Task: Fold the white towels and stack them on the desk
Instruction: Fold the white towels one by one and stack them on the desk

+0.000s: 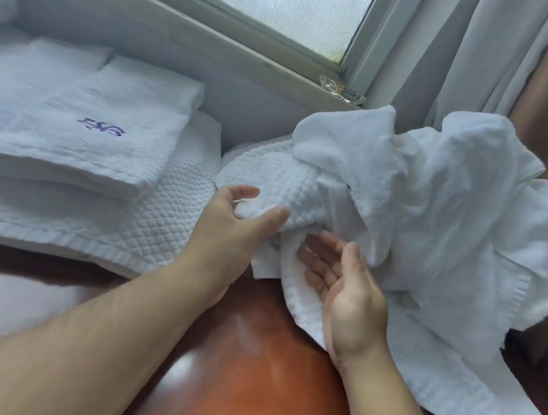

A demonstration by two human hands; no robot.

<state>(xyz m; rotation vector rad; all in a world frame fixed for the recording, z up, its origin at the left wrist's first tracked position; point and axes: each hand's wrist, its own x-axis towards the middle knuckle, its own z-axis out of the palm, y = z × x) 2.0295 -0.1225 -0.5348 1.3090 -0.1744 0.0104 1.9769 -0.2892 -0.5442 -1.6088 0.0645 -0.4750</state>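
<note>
A heap of unfolded white towels [438, 210] lies crumpled on the right part of the bench [244, 383]. It reaches back to the far edge under the window, and one flat layer spreads toward the near right corner. On the left side of the heap is a quilted towel [270, 172] with a diamond weave. The left hand [232, 226] pinches a fold of it between thumb and forefinger. The right hand [346, 285] is just beside the left, the two apart. Its palm is turned up and to the left and its fingers are straight, resting against a rolled hem at the heap's near side without closing on it.

On the left part of the bench, well apart from the heap, stands a folded stack [75, 155]. Its top towel carries a purple embroidered mark [101, 126], and the stack rests on a wider folded quilted piece [144, 239] lying flat. The bare bench top is glossy reddish-brown wood.

Behind the far edge runs a window sill [217, 41] with a small clear glass object [340, 89] at its right end. Above it is a frosted window [274, 0], and a pale curtain [457, 50] hangs to the right.
</note>
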